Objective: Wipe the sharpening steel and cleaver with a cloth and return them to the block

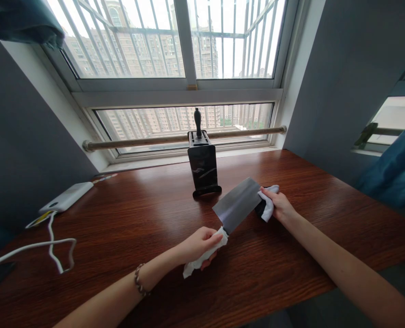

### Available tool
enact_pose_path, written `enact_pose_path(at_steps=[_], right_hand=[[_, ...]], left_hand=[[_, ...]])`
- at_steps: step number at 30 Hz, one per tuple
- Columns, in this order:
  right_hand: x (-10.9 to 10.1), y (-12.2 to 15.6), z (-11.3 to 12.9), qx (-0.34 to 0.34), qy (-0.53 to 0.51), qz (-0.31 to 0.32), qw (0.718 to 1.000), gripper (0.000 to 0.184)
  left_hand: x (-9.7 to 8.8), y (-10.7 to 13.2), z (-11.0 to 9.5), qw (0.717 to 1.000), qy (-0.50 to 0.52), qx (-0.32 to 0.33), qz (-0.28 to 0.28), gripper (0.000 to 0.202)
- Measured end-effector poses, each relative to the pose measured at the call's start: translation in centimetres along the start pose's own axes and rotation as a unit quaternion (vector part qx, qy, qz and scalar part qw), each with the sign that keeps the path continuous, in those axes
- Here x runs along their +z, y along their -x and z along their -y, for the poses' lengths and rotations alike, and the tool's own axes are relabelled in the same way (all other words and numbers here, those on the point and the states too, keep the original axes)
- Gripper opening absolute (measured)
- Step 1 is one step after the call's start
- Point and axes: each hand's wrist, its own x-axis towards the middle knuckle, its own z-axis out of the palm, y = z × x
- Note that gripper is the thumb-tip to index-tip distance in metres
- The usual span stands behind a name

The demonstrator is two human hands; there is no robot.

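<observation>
A cleaver (237,205) with a broad grey blade is held above the table, tilted up toward the right. My left hand (199,245) is closed around its handle through a crumpled white tissue (192,268), which hides most of the handle. At the blade's far end, my right hand (281,206) pinches a folded white cloth (268,208) against the blade's edge. Something black shows beside that cloth; whether it is part of the cloth I cannot tell. Behind the blade stands a black knife block (203,167) with one dark-handled tool (197,122) upright in its top.
The brown wooden table (147,196) reaches to the window sill. A white box-shaped device (70,196) with a white cable (52,248) lies at the left. A horizontal rail (140,141) crosses the window behind the knife block. A blue curtain (390,159) hangs at the right.
</observation>
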Motion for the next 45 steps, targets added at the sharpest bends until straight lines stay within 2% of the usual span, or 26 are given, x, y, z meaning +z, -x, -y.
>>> enact_pose_path(at_steps=[6, 12, 19, 28, 45], right_hand=[[-0.8, -0.9, 1.4, -0.009, 0.050, 0.004, 0.999, 0.017], [-1.3, -0.8, 3.6, 0.027, 0.127, 0.064, 0.989, 0.018], [-1.2, -0.2, 4.1, 0.033, 0.181, 0.099, 0.978, 0.020], [-1.5, -0.6, 4.1, 0.018, 0.215, 0.088, 0.972, 0.021], [-2.0, -1.0, 4.1, -0.008, 0.225, 0.065, 0.972, 0.026]], left_hand=[[-0.1, 0.1, 0.1, 1.000, 0.005, -0.001, 0.011, 0.043], [-0.2, 0.3, 0.0, 0.999, -0.018, -0.005, 0.031, 0.044], [-0.2, 0.3, -0.2, 0.999, -0.017, -0.024, 0.037, 0.043], [-0.2, 0.4, -0.6, 0.998, -0.031, -0.040, 0.047, 0.044], [-0.4, 0.4, -0.3, 0.997, -0.037, -0.030, 0.067, 0.043]])
